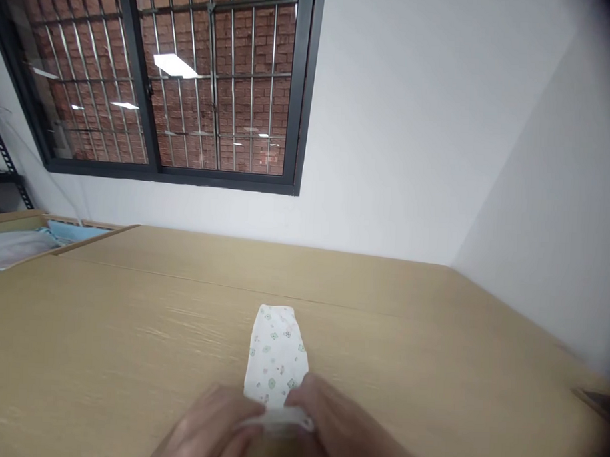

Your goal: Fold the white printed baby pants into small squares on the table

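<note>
A narrow white cloth (pixel 275 351) with small green and pinkish prints lies lengthwise on the wooden tabletop (pixel 131 342), its far end flat. At the bottom of the head view, both hands are on its near end, which is lifted and bunched into a roll or fold. My left hand (pixel 211 425) is closed on the left side of that edge, fingers curled and blurred by motion. On the right side, my right hand (pixel 331 423) pinches the same edge, thumb side toward the middle. What the cloth is exactly, I cannot make out.
At the far left, an open wooden compartment (pixel 59 250) holds pale and light-blue fabric (pixel 77 232). Behind the table stand a white wall (pixel 388 125) and a barred, dark-framed window (pixel 226 179). A black metal shelf (pixel 7 151) is at the left edge.
</note>
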The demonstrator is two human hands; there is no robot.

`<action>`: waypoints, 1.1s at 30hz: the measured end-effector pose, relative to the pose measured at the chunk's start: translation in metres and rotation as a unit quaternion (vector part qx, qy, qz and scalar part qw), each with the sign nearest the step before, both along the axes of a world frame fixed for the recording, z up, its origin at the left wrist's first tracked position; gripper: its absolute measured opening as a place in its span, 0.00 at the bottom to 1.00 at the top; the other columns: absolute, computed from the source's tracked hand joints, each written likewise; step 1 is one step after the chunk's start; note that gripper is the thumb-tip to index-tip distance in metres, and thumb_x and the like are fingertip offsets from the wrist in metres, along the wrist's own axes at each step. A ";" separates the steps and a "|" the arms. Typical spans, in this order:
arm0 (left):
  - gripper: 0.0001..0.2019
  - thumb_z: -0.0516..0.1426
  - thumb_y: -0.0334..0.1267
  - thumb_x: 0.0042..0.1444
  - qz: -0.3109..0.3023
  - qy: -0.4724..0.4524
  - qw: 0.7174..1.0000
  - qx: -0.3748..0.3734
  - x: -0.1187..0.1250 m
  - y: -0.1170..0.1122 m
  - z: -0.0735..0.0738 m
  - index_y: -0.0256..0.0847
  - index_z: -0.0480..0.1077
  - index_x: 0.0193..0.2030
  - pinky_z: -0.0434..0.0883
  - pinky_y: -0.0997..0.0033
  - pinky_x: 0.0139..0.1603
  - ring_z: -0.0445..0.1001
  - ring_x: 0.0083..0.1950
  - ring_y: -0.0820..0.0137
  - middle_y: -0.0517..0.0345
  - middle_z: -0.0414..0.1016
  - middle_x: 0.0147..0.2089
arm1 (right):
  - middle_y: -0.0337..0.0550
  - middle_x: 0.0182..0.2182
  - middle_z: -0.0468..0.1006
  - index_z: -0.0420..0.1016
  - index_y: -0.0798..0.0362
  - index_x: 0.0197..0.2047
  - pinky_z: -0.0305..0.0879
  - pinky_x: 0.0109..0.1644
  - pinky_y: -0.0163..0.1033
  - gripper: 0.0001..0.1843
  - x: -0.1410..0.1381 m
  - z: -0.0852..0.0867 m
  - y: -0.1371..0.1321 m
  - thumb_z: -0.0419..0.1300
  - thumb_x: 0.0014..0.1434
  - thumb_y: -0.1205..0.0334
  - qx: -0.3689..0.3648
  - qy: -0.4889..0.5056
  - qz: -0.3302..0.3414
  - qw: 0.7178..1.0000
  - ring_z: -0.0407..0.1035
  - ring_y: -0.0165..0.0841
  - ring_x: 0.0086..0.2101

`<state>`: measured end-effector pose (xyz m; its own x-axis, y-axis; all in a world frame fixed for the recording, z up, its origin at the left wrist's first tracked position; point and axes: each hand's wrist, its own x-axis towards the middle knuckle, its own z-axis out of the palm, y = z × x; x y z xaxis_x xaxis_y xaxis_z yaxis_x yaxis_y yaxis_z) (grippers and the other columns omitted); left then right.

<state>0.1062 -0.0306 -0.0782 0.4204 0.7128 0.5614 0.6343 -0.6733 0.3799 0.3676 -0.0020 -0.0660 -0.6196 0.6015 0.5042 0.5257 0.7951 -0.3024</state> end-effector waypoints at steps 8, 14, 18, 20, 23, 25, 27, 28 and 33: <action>0.13 0.44 0.39 0.73 0.108 0.045 0.993 -0.011 0.034 0.133 0.020 0.41 0.68 0.46 0.71 0.64 0.49 0.75 0.46 0.65 0.53 0.77 0.44 | 0.44 0.38 0.79 0.75 0.52 0.49 0.67 0.42 0.40 0.14 -0.010 0.039 0.111 0.53 0.67 0.56 -0.169 0.074 -0.125 0.975 0.72 0.37 0.36; 0.13 0.44 0.29 0.68 0.161 0.100 0.982 -0.006 0.055 0.201 -0.016 0.37 0.69 0.44 0.71 0.61 0.52 0.75 0.49 0.61 0.46 0.78 0.45 | 0.52 0.49 0.78 0.76 0.54 0.48 0.66 0.57 0.46 0.15 -0.026 -0.023 0.185 0.49 0.64 0.66 -0.155 0.027 -0.208 0.966 0.71 0.42 0.52; 0.15 0.48 0.36 0.69 0.165 0.117 0.979 0.022 0.068 0.162 -0.032 0.30 0.66 0.56 0.68 0.49 0.63 0.68 0.63 0.51 0.35 0.69 0.62 | 0.59 0.55 0.73 0.72 0.60 0.57 0.61 0.63 0.48 0.19 -0.021 -0.027 0.182 0.50 0.66 0.65 -0.143 0.007 -0.205 0.968 0.67 0.44 0.57; 0.17 0.50 0.40 0.68 0.153 0.134 0.979 0.035 0.073 0.122 -0.051 0.30 0.68 0.56 0.71 0.45 0.60 0.70 0.62 0.47 0.34 0.71 0.62 | 0.58 0.62 0.68 0.66 0.59 0.64 0.55 0.68 0.49 0.23 -0.021 -0.015 0.165 0.48 0.70 0.60 -0.120 -0.009 -0.161 0.980 0.61 0.43 0.62; 0.24 0.57 0.45 0.62 0.171 0.196 0.955 0.144 0.073 0.068 -0.095 0.31 0.68 0.60 0.76 0.42 0.52 0.71 0.60 0.39 0.31 0.70 0.63 | 0.50 0.70 0.60 0.59 0.52 0.71 0.48 0.72 0.48 0.27 -0.029 0.003 0.126 0.44 0.74 0.52 -0.121 -0.068 0.016 0.990 0.53 0.40 0.68; 0.24 0.60 0.47 0.58 0.188 0.202 0.945 0.175 0.071 0.049 -0.126 0.35 0.72 0.57 0.77 0.43 0.50 0.74 0.57 0.40 0.35 0.75 0.58 | 0.47 0.71 0.58 0.57 0.49 0.72 0.48 0.73 0.46 0.28 -0.039 0.005 0.100 0.46 0.74 0.51 -0.137 -0.097 0.139 0.976 0.50 0.39 0.70; 0.23 0.62 0.48 0.55 0.181 0.196 0.948 0.170 0.069 0.043 -0.149 0.39 0.75 0.55 0.77 0.45 0.49 0.77 0.52 0.43 0.39 0.80 0.50 | 0.45 0.70 0.60 0.57 0.47 0.72 0.49 0.73 0.44 0.28 -0.047 -0.003 0.083 0.49 0.73 0.54 -0.147 -0.095 0.212 0.961 0.50 0.37 0.70; 0.22 0.63 0.49 0.55 0.170 0.192 0.953 0.163 0.069 0.044 -0.156 0.40 0.76 0.54 0.77 0.45 0.48 0.78 0.50 0.45 0.41 0.81 0.47 | 0.44 0.70 0.60 0.57 0.46 0.72 0.49 0.73 0.43 0.27 -0.050 -0.009 0.078 0.50 0.72 0.55 -0.153 -0.089 0.230 0.957 0.51 0.37 0.70; 0.24 0.62 0.55 0.53 0.214 0.182 0.940 0.195 0.073 0.049 -0.168 0.36 0.79 0.47 0.77 0.43 0.47 0.79 0.46 0.44 0.38 0.82 0.42 | 0.41 0.71 0.58 0.55 0.41 0.73 0.42 0.75 0.46 0.26 -0.049 -0.038 0.086 0.47 0.75 0.55 -0.171 -0.099 0.224 0.954 0.48 0.36 0.70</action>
